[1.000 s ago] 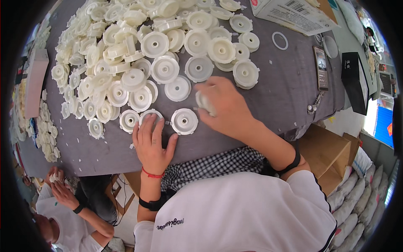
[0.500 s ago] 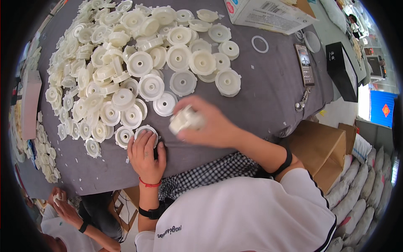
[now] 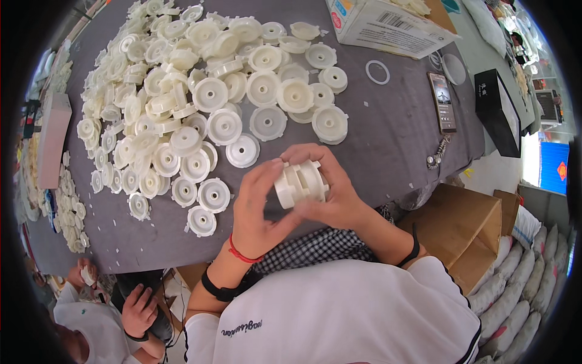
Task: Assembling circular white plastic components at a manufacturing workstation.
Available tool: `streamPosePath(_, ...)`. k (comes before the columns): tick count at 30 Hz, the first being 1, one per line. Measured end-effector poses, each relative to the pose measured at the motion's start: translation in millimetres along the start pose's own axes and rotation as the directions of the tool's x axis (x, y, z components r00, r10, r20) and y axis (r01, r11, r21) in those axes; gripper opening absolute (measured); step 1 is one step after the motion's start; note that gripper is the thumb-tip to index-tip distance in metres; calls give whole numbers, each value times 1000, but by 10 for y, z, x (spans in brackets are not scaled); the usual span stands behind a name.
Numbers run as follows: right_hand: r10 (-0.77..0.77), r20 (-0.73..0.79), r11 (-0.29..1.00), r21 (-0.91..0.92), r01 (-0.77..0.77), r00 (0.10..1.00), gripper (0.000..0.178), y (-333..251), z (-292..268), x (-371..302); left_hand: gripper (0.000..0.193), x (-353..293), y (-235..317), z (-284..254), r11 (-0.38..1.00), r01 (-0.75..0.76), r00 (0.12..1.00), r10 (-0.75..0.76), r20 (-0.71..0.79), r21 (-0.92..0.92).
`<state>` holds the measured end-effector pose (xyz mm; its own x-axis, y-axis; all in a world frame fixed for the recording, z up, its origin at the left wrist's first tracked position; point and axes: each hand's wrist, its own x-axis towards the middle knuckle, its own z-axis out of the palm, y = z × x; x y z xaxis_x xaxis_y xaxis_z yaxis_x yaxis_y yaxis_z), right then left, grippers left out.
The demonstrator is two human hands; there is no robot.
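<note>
Near the table's front edge, my right hand is closed round a small stack of cream-white round plastic parts with slots and tabs along the sides. On the other side of the stack, my left hand curves in, its fingertips and thumb against the stack's left end. How the stacked parts join is partly hidden by my fingers. To the left spreads a large heap of similar white plastic discs, each with a centre hole. Closest to my left hand lie a loose disc and another disc.
A grey cloth covers the table. At the back right stand a printed carton, a white ring, a phone and a black box. A cardboard box is beyond the right edge. A co-worker's hand shows lower left.
My left hand has lifted off a disc at the table's front edge and moved right to the stack. My right hand has shifted right, bringing the stack in front of me.
</note>
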<state>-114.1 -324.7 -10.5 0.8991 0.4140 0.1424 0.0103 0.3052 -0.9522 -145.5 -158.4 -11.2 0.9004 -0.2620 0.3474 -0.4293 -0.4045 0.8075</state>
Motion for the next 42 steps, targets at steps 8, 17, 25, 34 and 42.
streamPosePath(8, 486, 12, 447, 856, -261, 874, 42, 156, -264, -66, 64, -79, -111, 19, 593, 354, 899, -428, 90, -723)
streamPosePath(17, 248, 7, 520, 842, -140, 969, 50, -542, -809, 438, 61, -202, -412, 63, 559, 374, 889, -445, 114, -740)
streamPosePath(25, -12, -491, 876, 415, 246, 871, 55, -848, -1046, 1067, 62, -198, -414, 82, 541, 342, 891, -446, 83, -769)
streamPosePath(34, -12, -5, 175, -985, -3, 1000, 47, 35, -1033, 734, 58, -176, -410, 50, 472, 363, 869, -482, 110, -803)
streamPosePath(42, -47, -180, 252, -954, -162, 983, 49, -290, -810, 663, 51, -173, -422, 36, 483, 391, 853, -509, 113, -784)
